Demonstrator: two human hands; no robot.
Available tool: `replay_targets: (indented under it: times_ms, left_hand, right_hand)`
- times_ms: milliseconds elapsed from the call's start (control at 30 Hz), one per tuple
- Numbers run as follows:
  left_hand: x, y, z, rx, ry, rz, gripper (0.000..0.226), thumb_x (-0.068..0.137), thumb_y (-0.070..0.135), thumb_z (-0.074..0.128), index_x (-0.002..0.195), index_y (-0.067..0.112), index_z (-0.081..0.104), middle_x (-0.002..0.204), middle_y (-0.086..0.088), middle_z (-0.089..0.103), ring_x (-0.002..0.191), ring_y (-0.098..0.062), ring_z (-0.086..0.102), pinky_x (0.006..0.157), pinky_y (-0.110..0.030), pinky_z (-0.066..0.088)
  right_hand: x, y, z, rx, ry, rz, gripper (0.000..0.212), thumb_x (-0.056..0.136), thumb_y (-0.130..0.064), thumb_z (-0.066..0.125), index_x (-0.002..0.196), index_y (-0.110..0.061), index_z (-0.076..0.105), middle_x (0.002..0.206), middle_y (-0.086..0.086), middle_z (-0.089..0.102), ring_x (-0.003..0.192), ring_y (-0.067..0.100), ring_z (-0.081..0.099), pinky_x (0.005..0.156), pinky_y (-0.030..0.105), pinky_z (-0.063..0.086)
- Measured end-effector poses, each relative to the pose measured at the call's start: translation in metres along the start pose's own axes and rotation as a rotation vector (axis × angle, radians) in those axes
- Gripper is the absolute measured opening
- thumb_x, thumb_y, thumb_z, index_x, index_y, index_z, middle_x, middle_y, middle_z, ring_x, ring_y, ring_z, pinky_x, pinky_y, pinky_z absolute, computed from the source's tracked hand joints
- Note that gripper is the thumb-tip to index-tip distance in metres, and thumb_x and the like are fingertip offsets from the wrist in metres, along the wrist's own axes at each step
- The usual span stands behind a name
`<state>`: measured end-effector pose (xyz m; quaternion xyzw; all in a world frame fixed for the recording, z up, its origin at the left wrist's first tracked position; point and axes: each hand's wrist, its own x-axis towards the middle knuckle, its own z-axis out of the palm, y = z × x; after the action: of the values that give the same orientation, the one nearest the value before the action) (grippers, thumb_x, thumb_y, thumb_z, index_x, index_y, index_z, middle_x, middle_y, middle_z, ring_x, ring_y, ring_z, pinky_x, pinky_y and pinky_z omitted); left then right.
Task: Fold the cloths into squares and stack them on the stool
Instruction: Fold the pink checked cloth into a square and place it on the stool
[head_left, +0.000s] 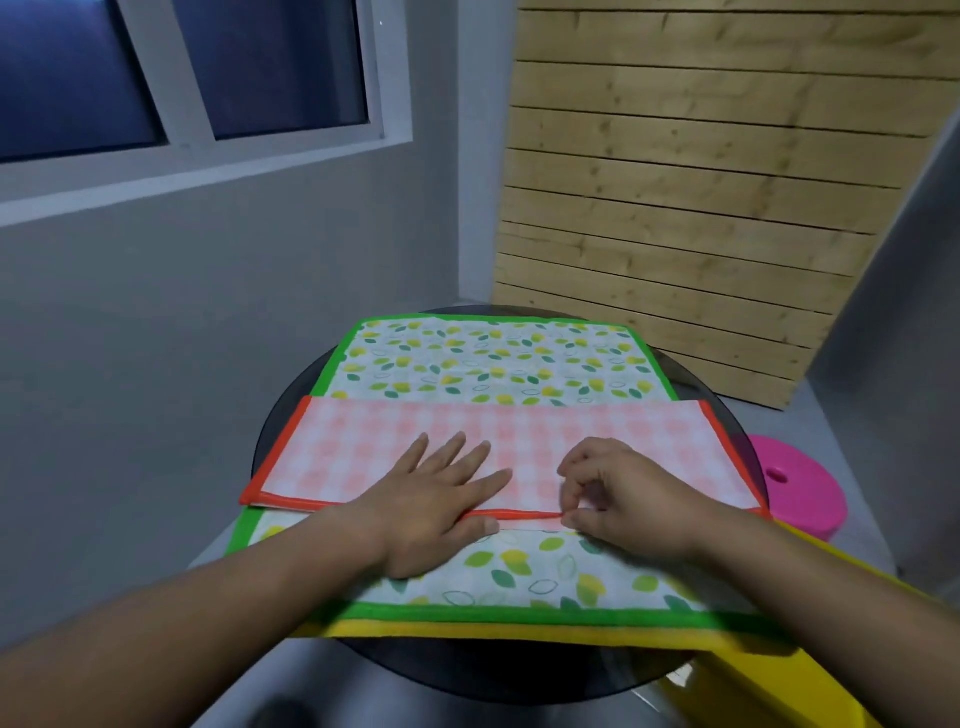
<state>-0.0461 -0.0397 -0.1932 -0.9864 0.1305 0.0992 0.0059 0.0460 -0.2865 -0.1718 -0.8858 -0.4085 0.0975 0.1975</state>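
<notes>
The fingers (570, 486) of my right hand (628, 501) are curled in and pinch the near hem of the pink-and-white checked cloth with the orange-red border (623, 423), thumb and fingertips meeting right at the trim. My left hand (436, 501) lies just beside it, its fingers (470, 460) straight and spread, palm pressed flat on the same cloth and gripping nothing, the thumb lying along the near hem.

The checked cloth lies as a long strip, wide from side to side and short from front to back, with a second layer showing under its near-left corner. It rests across the middle of a larger white cloth printed with green and yellow leaves and edged in bright green (493, 364), which shows both beyond the strip and nearer to me. Under that, a plain yellow cloth (467, 631) sticks out along the near edge.

All three cloths lie on a round, dark glass worktop (288, 415). To its right, lower down and apart from the cloths, stands a round bright-pink plastic stool (808, 499) with a small hole in its top.

Behind the worktop leans a panel of pale wooden slats (701, 182), and to the left is a grey wall with a white-framed window (156, 78).
</notes>
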Motion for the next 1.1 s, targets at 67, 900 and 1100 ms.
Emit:
replay_targets:
  times_ms: [67, 900, 1100]
  left_hand:
    - [-0.001, 0.000, 0.002, -0.022, 0.002, -0.004, 0.061, 0.099, 0.064, 0.013, 0.154, 0.046, -0.007, 0.164, 0.009, -0.020, 0.149, -0.019, -0.027, 0.121, -0.050, -0.015]
    - [-0.008, -0.012, 0.003, -0.048, 0.101, 0.049, 0.065, 0.097, 0.069, 0.024, 0.156, 0.042, 0.016, 0.166, 0.011, 0.005, 0.154, -0.017, -0.003, 0.124, -0.047, 0.003]
    - [-0.010, -0.010, 0.002, -0.054, 0.114, 0.014, 0.062, 0.097, 0.068, 0.021, 0.152, 0.040, 0.029, 0.164, 0.011, 0.020, 0.152, -0.017, 0.013, 0.122, -0.046, 0.014]
  right_hand:
    - [-0.002, 0.000, 0.001, 0.007, -0.012, 0.003, 0.007, 0.085, -0.033, 0.071, 0.080, -0.031, 0.067, 0.120, -0.014, 0.051, 0.109, 0.001, 0.044, 0.081, 0.008, 0.032]
    - [0.064, -0.015, 0.024, -0.198, -0.085, 0.075, 0.067, 0.103, -0.049, 0.024, 0.158, -0.019, -0.002, 0.164, -0.003, -0.014, 0.150, 0.013, -0.018, 0.123, 0.033, -0.004]
    - [0.071, -0.013, 0.040, -0.264, -0.111, 0.083, 0.065, 0.104, -0.046, 0.018, 0.157, -0.016, -0.006, 0.164, 0.001, -0.015, 0.150, 0.014, -0.017, 0.123, 0.033, -0.007]
